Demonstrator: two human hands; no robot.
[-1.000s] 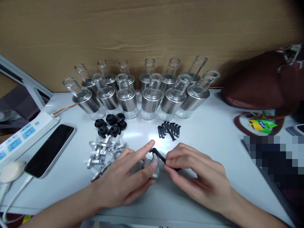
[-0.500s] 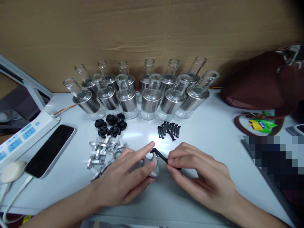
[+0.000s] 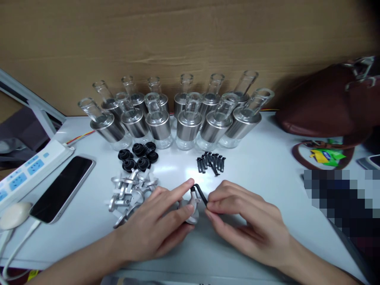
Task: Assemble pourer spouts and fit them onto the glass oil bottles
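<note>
My left hand [image 3: 154, 219] is closed around a silver metal spout piece with a round base [image 3: 193, 215], its index finger stretched toward the top. In the fingertips of my right hand [image 3: 246, 221] is a black lever [image 3: 202, 194]. The lever's bent end meets the tip of the spout piece. Left of my left hand lies a pile of similar silver spout pieces [image 3: 132, 194]. Behind it sit several black ribbed stoppers [image 3: 143, 163]. A small group of black levers [image 3: 206, 161] lies beyond my hands.
Two rows of glass bottles with steel sleeves [image 3: 189, 124] stand along the cardboard wall [image 3: 178, 39]. To the left lie a phone [image 3: 62, 190] and a power strip [image 3: 23, 172]. A brown bag [image 3: 320, 103] and a yellow-green packet [image 3: 328, 157] are at the right.
The black lever has tilted more steeply, its bent end now down on the spout piece's tip. My right hand has shifted slightly left; my left hand has barely moved.
</note>
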